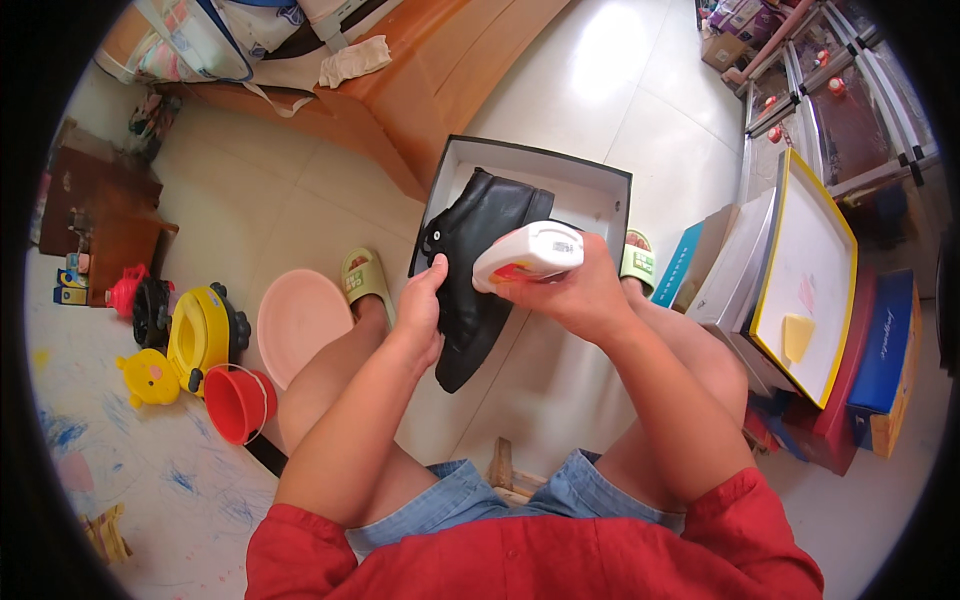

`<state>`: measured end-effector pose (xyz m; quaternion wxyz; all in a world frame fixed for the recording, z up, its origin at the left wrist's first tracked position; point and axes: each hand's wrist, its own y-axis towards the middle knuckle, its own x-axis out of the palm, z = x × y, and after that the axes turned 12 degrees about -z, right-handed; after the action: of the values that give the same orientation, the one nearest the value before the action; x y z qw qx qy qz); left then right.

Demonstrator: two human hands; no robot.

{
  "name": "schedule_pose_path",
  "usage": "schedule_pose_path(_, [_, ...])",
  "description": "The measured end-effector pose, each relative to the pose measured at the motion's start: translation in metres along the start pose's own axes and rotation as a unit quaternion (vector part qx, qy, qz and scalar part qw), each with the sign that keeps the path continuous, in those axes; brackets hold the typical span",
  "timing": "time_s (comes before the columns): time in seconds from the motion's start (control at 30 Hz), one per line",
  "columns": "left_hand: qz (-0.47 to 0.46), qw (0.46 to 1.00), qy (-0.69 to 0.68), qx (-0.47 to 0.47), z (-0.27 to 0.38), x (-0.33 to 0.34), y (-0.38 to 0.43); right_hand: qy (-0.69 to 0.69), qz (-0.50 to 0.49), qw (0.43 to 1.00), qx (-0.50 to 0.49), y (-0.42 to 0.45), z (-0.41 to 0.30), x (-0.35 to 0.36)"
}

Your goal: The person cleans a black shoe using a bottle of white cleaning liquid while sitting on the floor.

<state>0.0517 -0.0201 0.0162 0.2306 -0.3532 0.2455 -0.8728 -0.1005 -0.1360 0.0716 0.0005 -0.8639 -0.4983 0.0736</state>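
A black leather ankle boot (499, 202) is held out in front of me, its toe pointing back towards my lap. My left hand (422, 304) grips the boot at its side, with the thumb on top near the laces. In my right hand (577, 289) is a white plastic bottle (551, 244) with a red and yellow label, tilted with its base facing up. The bottle's lower end is over the boot's upper; whether the two touch I cannot tell. Beneath the boot stands a lidless shoebox (592, 187) with a white inside and black rim; another dark item is partly hidden in it.
At left are a pink basin (300, 322), a red bucket (238, 405) and a yellow child's potty (199, 330). On the right, boxes (885, 360) stand beside a yellow-framed whiteboard (810, 285). A wooden bed frame (420, 82) reaches close to the shoebox. My feet wear green slippers (369, 281).
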Motion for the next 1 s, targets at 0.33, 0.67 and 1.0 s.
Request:
schedule_pose_path(0.33, [0.022,0.970,0.224,-0.096,0.021,-0.011,-0.004,0.088,0.075,0.993,0.005,-0.028,0.004,-0.003])
schedule_pose_path(0.67, [0.003,0.985,0.153,-0.075,0.013,-0.008,0.000,0.084,0.055,0.995,0.014,-0.024,0.005,0.005])
schedule_pose_path(1.0, [-0.037,0.999,0.013,-0.019,0.000,-0.001,-0.006,0.055,-0.009,0.998,0.003,-0.026,-0.001,0.007])
